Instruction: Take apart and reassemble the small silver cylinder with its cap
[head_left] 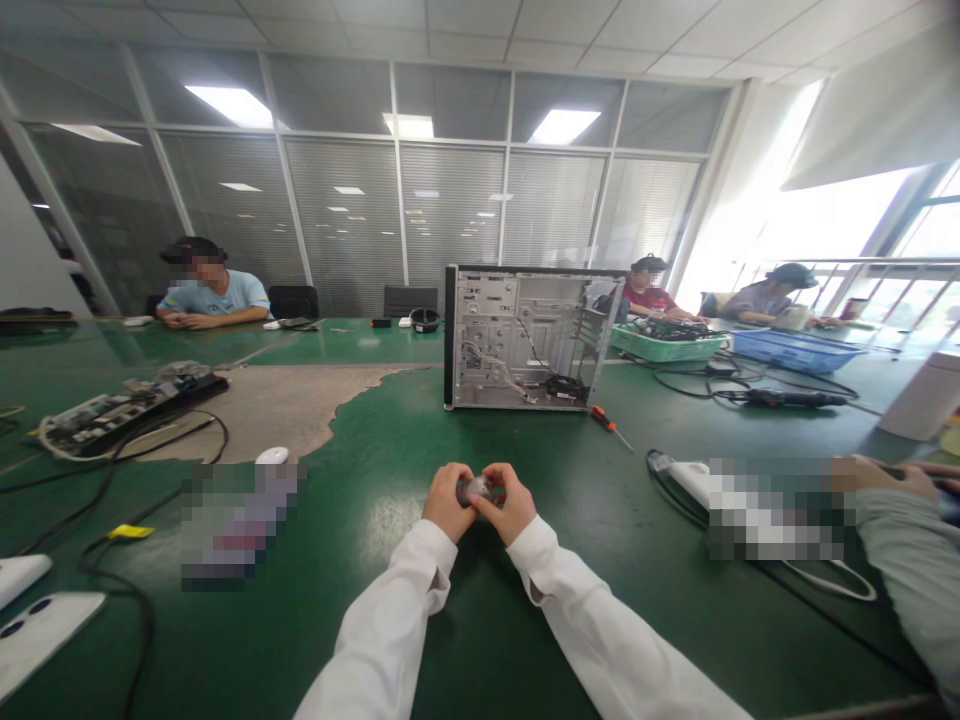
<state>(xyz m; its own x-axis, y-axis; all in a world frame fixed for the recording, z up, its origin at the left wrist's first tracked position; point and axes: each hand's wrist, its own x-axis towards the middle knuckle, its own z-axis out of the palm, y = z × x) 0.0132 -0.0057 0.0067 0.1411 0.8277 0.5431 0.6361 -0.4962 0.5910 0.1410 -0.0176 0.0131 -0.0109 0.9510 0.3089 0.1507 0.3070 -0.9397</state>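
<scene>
Both of my hands meet over the green table (375,620), near the middle of the view. Between the fingertips is a small greyish object (474,489), too small to make out in detail. My left hand (448,503) has its fingers curled round the left side of it. On the other side, my right hand (511,503) pinches it between thumb and fingers. Beyond the hands stands an open computer case (525,340), upright, with loose cables inside. An orange-handled screwdriver (604,419) lies by the case's lower right corner.
At the left are a power strip full of plugs (135,410), black cables and white devices (45,635). A white power strip (697,487) and another person's arm (900,540) are at the right. Green (667,346) and blue baskets (795,353) stand farther back, near seated people.
</scene>
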